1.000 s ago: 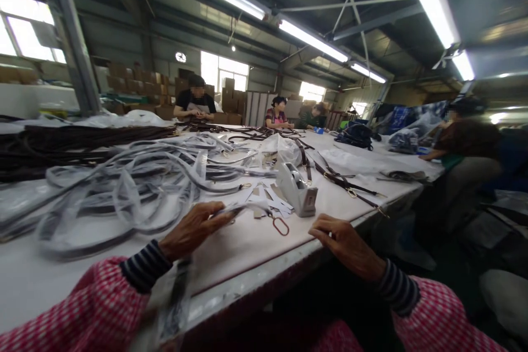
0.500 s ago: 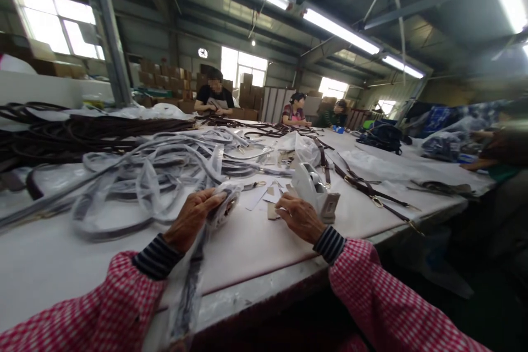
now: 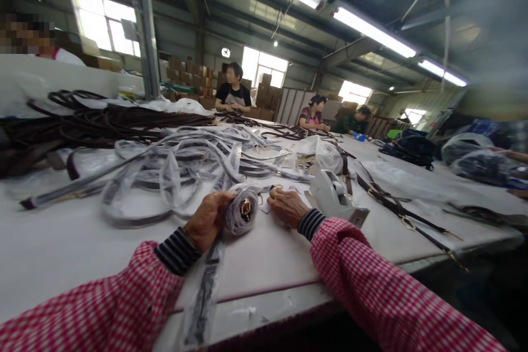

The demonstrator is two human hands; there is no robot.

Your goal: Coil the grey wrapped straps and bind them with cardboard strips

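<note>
Clear plastic film wrapped the rolled end of a dark strap (image 3: 243, 212), and a brass ring showed through the wrap at the middle of the roll. The left hand (image 3: 208, 220) was closed around that roll from its left side, fingers curled over the film, holding it just above the white table (image 3: 61, 253) near the front edge. From the roll the sleeved strap tail (image 3: 204, 297) hung down over the table and past its rim toward the person. The right hand (image 3: 289, 206) lay just beside the roll on its right, palm down, fingers bent onto small paper pieces (image 3: 268, 204) on the table; whether it pinched anything could not be told. Both wrists wore striped cuffs under red-checked sleeves. Just right of the right hand stood a white tape dispenser (image 3: 336, 195). Behind the hands spread a tangle of plastic-sleeved straps (image 3: 173, 162), and farther left a heap of bare dark straps (image 3: 107, 124). More dark straps with brass buckles (image 3: 396, 209) lay to the right. At the far end of the table sat three people (image 3: 233, 91), and another person's head showed at the far left.
</note>
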